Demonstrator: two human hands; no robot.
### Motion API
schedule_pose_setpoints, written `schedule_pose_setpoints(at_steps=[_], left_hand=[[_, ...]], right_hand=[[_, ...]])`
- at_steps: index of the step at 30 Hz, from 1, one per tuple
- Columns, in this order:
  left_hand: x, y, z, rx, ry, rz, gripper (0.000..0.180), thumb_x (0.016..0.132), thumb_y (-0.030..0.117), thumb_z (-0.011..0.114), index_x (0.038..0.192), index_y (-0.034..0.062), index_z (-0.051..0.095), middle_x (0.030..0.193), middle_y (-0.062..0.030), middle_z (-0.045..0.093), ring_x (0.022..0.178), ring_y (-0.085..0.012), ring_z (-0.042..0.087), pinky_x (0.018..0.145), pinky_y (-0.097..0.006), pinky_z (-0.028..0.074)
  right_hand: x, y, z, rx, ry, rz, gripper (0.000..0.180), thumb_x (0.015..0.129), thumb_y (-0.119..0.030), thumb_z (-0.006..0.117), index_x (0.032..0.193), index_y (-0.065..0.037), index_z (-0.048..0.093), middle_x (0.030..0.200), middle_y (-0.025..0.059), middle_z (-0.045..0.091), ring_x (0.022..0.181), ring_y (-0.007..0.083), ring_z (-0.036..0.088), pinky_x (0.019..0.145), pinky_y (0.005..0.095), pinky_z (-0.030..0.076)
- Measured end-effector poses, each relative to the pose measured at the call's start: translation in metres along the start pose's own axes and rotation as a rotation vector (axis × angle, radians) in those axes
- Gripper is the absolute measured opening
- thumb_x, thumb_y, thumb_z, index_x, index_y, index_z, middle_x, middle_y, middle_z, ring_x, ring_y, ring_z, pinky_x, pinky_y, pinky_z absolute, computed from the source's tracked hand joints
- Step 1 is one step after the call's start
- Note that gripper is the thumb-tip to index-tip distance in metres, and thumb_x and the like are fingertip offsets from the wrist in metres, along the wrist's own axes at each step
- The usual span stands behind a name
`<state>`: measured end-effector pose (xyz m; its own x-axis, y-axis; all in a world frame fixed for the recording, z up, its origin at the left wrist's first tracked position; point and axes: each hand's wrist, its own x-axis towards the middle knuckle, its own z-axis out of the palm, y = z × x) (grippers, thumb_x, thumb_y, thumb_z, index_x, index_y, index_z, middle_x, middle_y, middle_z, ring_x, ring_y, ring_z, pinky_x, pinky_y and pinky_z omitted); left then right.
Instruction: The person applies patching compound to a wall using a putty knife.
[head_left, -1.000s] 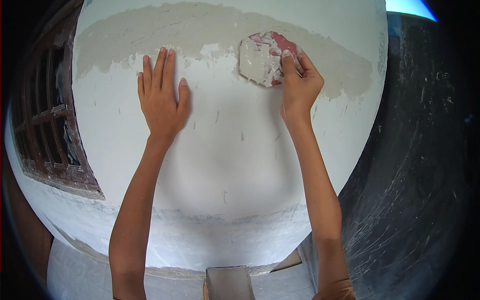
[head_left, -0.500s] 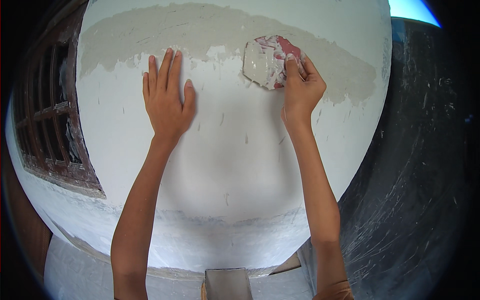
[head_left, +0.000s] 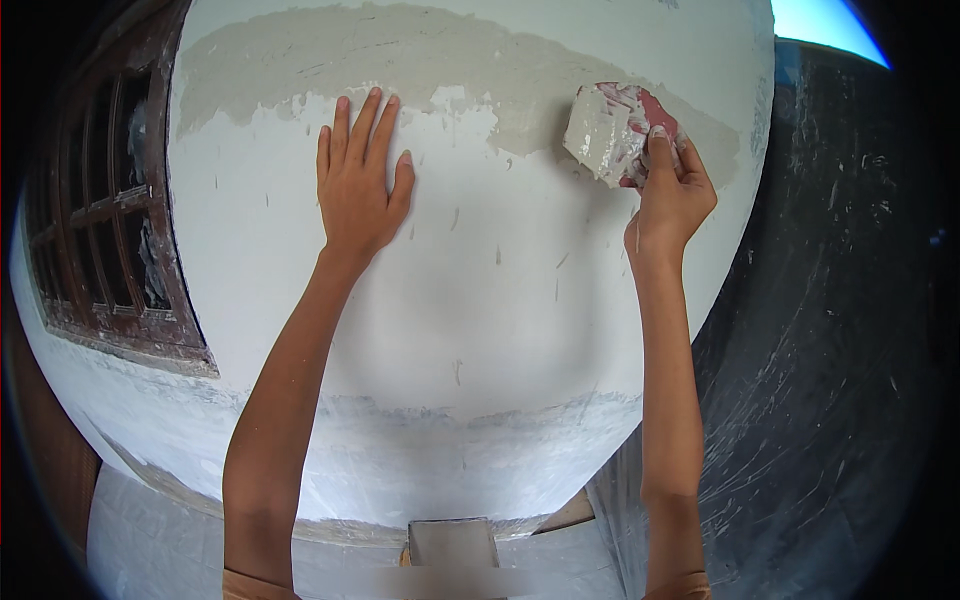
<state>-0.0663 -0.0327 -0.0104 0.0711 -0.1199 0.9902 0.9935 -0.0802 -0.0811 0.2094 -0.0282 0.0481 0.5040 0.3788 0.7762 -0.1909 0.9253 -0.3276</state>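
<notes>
Wall [head_left: 520,330]: white, uncoated below
Grey band [head_left: 430,45]: already spread high across, lower edge left ragged
Left hand [head_left: 362,190]: spread flat, below band
Right hand [head_left: 675,195]: pinching paste-laden red spreader [head_left: 610,130]

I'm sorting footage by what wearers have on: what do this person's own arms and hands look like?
The left hand and right hand are bare, with no gloves, rings or watch visible. Both forearms are slim and uncovered. At the lower edge, brownish sleeve hems show on both arms.
</notes>
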Motion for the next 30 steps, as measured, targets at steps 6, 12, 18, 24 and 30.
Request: schedule_pose_setpoints(at_steps=[6, 12, 18, 24, 30], left_hand=[[-0.008, -0.02, -0.037, -0.033, -0.077, 0.034, 0.055, 0.094, 0.023, 0.048, 0.147, 0.0151, 0.041, 0.154, -0.0065, 0.037, 0.146, -0.033, 0.024, 0.117, -0.052, 0.018], [-0.031, -0.053, -0.067, -0.066, -0.073, 0.012, 0.052, 0.095, 0.025, 0.048, 0.146, 0.0126, 0.043, 0.152, -0.0084, 0.04, 0.145, -0.0359, 0.026, 0.114, -0.053, 0.024], [-0.083, -0.051, -0.093, -0.049, -0.156, -0.013, 0.051, 0.097, 0.026, 0.048, 0.146, 0.0121, 0.044, 0.151, -0.0092, 0.04, 0.144, -0.0368, 0.028, 0.113, -0.052, 0.026], [-0.168, -0.035, -0.127, -0.031, -0.347, -0.028, 0.05, 0.099, 0.028, 0.046, 0.146, 0.0139, 0.042, 0.153, -0.0082, 0.039, 0.144, -0.0371, 0.027, 0.113, -0.053, 0.026], [-0.29, -0.003, -0.168, -0.009, -0.592, -0.1, 0.048, 0.101, 0.029, 0.043, 0.147, 0.0142, 0.041, 0.152, -0.009, 0.039, 0.145, -0.0374, 0.027, 0.112, -0.053, 0.029]], right_hand=[[-0.03, -0.031, 0.01, 0.0, -0.069, 0.023, 0.046, 0.091, -0.008, 0.064, 0.127, 0.017, 0.051, 0.101, 0.0185, 0.068, 0.083, 0.0152, 0.067, 0.071, 0.0282, 0.055], [-0.077, -0.045, 0.023, -0.069, -0.156, 0.18, 0.022, 0.092, -0.01, 0.066, 0.107, 0.006, 0.064, 0.091, 0.0069, 0.067, 0.077, 0.0115, 0.063, 0.065, 0.0283, 0.052], [-0.124, -0.041, 0.002, -0.113, -0.179, 0.261, 0.027, 0.091, -0.011, 0.067, 0.107, 0.01, 0.062, 0.077, 0.0045, 0.065, 0.061, 0.0073, 0.056, 0.05, 0.0264, 0.045], [-0.19, -0.014, -0.06, -0.161, -0.247, 0.463, 0.025, 0.093, -0.012, 0.065, 0.108, 0.007, 0.063, 0.083, 0.0054, 0.068, 0.07, 0.0052, 0.058, 0.06, 0.0245, 0.048], [-0.274, 0.025, -0.156, -0.217, -0.21, 0.765, 0.024, 0.094, -0.012, 0.064, 0.111, 0.004, 0.063, 0.091, 0.0087, 0.071, 0.081, 0.0093, 0.065, 0.067, 0.0252, 0.053]])
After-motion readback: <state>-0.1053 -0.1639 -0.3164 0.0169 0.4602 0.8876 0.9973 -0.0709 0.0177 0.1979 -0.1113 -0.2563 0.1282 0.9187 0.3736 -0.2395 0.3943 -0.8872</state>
